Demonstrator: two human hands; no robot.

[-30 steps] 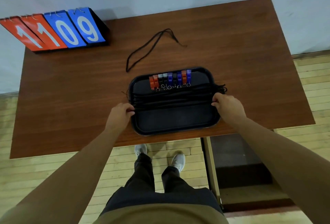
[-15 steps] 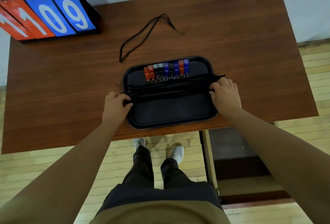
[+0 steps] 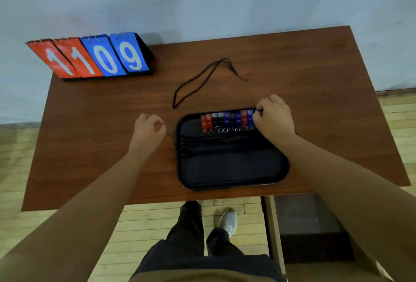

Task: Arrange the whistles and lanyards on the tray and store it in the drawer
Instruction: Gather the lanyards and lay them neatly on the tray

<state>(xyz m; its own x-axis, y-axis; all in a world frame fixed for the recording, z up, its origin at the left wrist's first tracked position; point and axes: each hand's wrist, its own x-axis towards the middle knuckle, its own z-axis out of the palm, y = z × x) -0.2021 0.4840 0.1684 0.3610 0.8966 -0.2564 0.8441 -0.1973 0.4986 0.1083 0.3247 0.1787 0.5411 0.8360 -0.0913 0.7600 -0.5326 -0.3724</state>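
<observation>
- step, i judge: squaring whistles (image 3: 227, 120) at the tray (image 3: 225, 187)'s 12 o'clock edge
- right grip (image 3: 273, 117) curled at the row's end, left grip (image 3: 147, 128) curled at 9; holds unclear
- next: fetch the loose lanyard (image 3: 195, 86) at 12

Both bare forearms stretch forward, well apart, palms down. The left hand (image 3: 148, 129) shows its knuckles, fingers curled in, thumb against the forefinger. The right hand (image 3: 274, 120) lies farther forward, fingers bent under and pointing leftward. Whether either pinches anything cannot be told.
</observation>
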